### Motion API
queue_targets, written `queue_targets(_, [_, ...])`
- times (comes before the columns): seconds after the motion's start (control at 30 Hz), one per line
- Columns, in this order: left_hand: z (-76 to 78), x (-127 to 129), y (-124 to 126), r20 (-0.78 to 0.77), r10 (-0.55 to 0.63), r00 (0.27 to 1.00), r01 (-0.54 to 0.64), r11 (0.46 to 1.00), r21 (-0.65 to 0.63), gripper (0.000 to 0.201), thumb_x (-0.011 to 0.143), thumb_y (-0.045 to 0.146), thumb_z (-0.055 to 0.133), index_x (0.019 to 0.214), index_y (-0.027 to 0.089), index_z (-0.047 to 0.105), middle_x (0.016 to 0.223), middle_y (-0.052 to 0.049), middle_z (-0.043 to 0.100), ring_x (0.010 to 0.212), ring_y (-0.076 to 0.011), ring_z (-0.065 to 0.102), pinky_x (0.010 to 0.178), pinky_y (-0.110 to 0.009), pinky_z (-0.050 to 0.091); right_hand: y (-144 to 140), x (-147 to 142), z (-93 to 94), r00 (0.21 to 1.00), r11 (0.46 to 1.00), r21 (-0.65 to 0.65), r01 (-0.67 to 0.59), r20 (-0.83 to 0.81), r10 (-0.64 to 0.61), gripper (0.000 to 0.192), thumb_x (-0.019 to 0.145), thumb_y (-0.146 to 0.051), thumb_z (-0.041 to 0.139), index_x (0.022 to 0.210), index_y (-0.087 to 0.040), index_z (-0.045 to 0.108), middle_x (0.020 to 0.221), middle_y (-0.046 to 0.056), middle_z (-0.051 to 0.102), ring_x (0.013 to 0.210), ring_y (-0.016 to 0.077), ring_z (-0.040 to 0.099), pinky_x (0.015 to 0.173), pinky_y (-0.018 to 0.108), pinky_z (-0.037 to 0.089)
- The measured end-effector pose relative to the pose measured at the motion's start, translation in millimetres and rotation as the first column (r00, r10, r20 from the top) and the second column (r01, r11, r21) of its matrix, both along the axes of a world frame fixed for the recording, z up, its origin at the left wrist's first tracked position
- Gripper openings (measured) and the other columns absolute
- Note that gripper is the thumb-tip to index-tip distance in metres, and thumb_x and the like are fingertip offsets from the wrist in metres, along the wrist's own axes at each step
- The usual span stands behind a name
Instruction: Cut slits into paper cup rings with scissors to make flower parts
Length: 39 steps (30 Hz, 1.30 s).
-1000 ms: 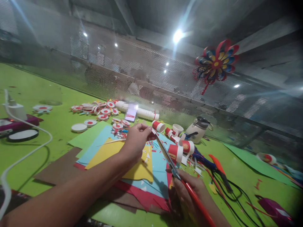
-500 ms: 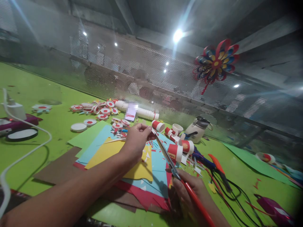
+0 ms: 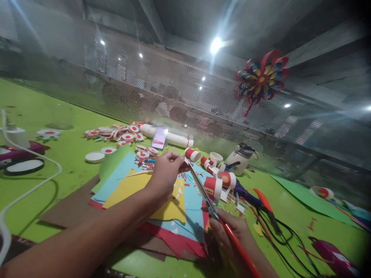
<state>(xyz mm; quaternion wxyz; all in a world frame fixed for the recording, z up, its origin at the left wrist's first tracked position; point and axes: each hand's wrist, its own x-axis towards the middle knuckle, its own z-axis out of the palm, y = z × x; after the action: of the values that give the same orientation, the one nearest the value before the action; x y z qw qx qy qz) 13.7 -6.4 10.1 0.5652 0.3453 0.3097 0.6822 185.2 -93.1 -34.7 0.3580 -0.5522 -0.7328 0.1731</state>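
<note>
My left hand (image 3: 165, 172) is closed in a pinch on a small white paper piece (image 3: 187, 160), mostly hidden by the fingers. My right hand (image 3: 232, 227) grips a pair of scissors (image 3: 211, 207) with red handles. Their long blades point up and away, the tips touching or very near the white piece. Under both hands lies a stack of coloured sheets: yellow paper (image 3: 171, 210) on top, light blue paper (image 3: 193, 227) below it, then red paper (image 3: 171, 243). Small white and red scraps (image 3: 180, 190) are strewn over the sheets.
Red-and-white paper cups (image 3: 213, 187) and a lidded jug (image 3: 239, 158) stand beyond the right hand. An orange-and-blue glue gun (image 3: 262, 202) with black cable lies right. Round red-and-white paper pieces (image 3: 127, 137) and a phone (image 3: 159, 138) are behind. A white cable (image 3: 34, 188) runs left.
The light green sheet at the stack's left has lifted and curled up. Both hands and the scissors keep almost the same pose; the whole view has shifted slightly.
</note>
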Motion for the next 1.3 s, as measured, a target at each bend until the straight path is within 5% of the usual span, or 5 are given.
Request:
queue_targets(0.73, [0.2,-3,-1,-0.022,-0.045,0.999,0.045,0.999,-0.015,0.012,0.075,0.010,0.057,0.066,0.012,0.049,0.061,-0.004,0.059,0.059,-0.0120,0.060,0.066,-0.029,0.052,-3,-1,7.3,0.998,0.992,-0.118,-0.039,-0.044,0.034,0.050,0.081,-0.052,0.045,0.092,-0.008,0.064,0.051,-0.005,0.030,0.045,0.0098,0.029,0.043,0.023,0.028])
queue_targets(1.3, [3.4,-15,5,-0.124,-0.143,0.982,0.148,0.989,0.030,0.016,0.074,0.008,0.055,0.062,0.014,0.047,0.056,-0.003,0.059,0.053,-0.0123,0.060,0.065,-0.031,0.052,-1,11,4.1,0.968,0.938,-0.287,-0.197,-0.209,0.139,0.053,0.082,-0.060,0.044,0.102,-0.013,0.060,0.051,-0.002,0.048,0.043,0.0118,0.045,0.041,0.022,0.037])
